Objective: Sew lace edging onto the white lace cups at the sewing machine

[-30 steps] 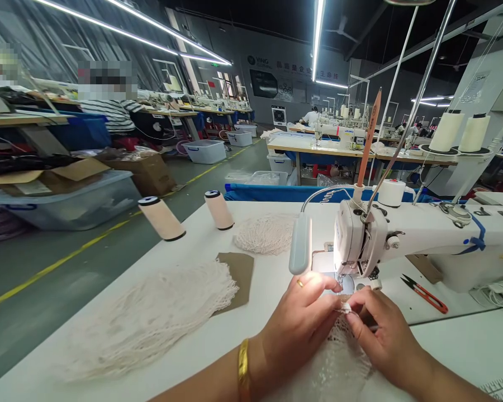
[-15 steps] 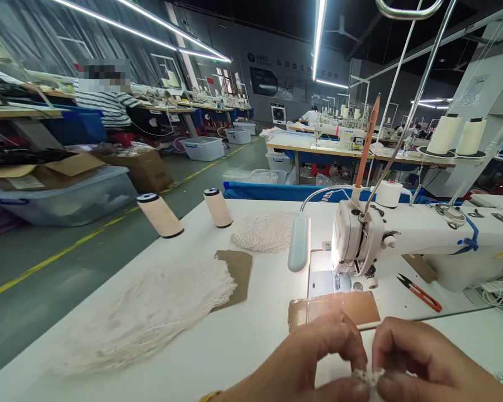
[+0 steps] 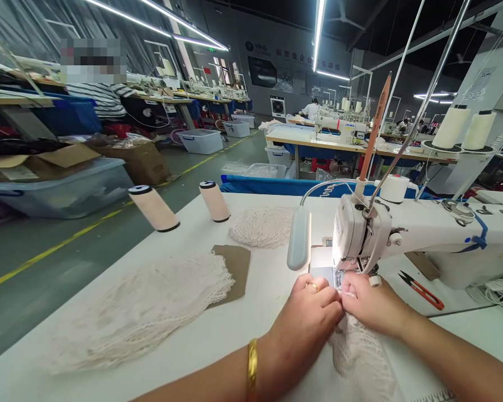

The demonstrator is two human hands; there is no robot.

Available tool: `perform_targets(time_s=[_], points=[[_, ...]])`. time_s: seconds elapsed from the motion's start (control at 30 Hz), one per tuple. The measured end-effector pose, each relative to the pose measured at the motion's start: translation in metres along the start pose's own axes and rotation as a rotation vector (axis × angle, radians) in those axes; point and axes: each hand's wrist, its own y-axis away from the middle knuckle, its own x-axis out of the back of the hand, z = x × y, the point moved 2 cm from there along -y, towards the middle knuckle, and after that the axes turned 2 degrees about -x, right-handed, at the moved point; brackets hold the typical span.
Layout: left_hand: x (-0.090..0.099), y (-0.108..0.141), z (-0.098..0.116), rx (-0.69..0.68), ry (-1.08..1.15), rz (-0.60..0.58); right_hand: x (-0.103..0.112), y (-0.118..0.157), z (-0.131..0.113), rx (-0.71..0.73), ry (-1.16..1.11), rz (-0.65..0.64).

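Note:
Close to the needle of a white sewing machine (image 3: 362, 229), both my hands grip a piece of cream lace fabric (image 3: 360, 357) that hangs down toward me. My left hand (image 3: 308, 312), with a ring and a gold bangle, is closed at the fabric's upper edge, left of the needle. Just right of it, my right hand (image 3: 371, 298) pinches the same edge beside the presser foot. The fingertips and the edge between them are partly hidden. On the table to the left lie a large pile of cream lace (image 3: 151, 301) and a smaller lace pile (image 3: 262, 226).
Two thread cones, a tilted one (image 3: 154, 207) and another (image 3: 214, 201), stand at the far left edge. Red-handled thread snips (image 3: 422, 290) lie right of the needle. A grey lamp (image 3: 299, 237) hangs left of the machine head. A co-worker in stripes (image 3: 96, 100) sits far left.
Both hands have moved forward from the table's near edge to the needle, carrying the lace, which now shows below them. They cover the place where the brown patch was visible.

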Motion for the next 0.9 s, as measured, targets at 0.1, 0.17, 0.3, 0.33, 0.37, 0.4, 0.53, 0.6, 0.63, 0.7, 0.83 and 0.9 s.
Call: perform_targets(time_s=[0.1, 0.17, 0.3, 0.33, 0.37, 0.4, 0.53, 0.6, 0.63, 0.7, 0.83, 0.9], points=[[0.0, 0.002, -0.002, -0.006, 0.026, 0.008, 0.0, 0.009, 0.004, 0.025, 0.077, 0.063], [-0.001, 0.003, -0.004, 0.008, 0.021, 0.006, 0.0, 0.017, 0.003, 0.089, 0.176, 0.13], [-0.005, 0.003, -0.004, 0.009, 0.001, 0.012, -0.002, 0.035, -0.005, 0.429, 0.328, 0.239], [-0.005, 0.003, -0.004, 0.009, -0.001, 0.014, -0.003, 0.037, -0.006, 0.488, 0.317, 0.236], [-0.005, 0.003, -0.004, 0.015, -0.002, 0.015, -0.005, 0.037, -0.006, 0.515, 0.294, 0.225], [-0.005, 0.003, -0.004, 0.025, -0.001, 0.013, -0.007, 0.036, -0.004, 0.516, 0.267, 0.209], [-0.003, 0.003, -0.003, 0.08, -0.008, -0.032, -0.01, 0.028, 0.008, 0.436, 0.167, 0.156], [-0.002, 0.002, -0.003, 0.096, -0.02, -0.057, -0.011, 0.025, 0.012, 0.416, 0.152, 0.152], [-0.002, 0.002, -0.003, 0.101, -0.026, -0.066, -0.011, 0.024, 0.014, 0.409, 0.152, 0.148], [-0.002, 0.002, -0.002, 0.105, -0.037, -0.077, -0.011, 0.023, 0.016, 0.401, 0.153, 0.137], [-0.004, 0.002, -0.002, 0.107, -0.069, -0.071, -0.011, 0.023, 0.016, 0.39, 0.149, 0.128], [-0.004, 0.002, -0.002, 0.104, -0.082, -0.062, -0.011, 0.022, 0.015, 0.383, 0.144, 0.131]])
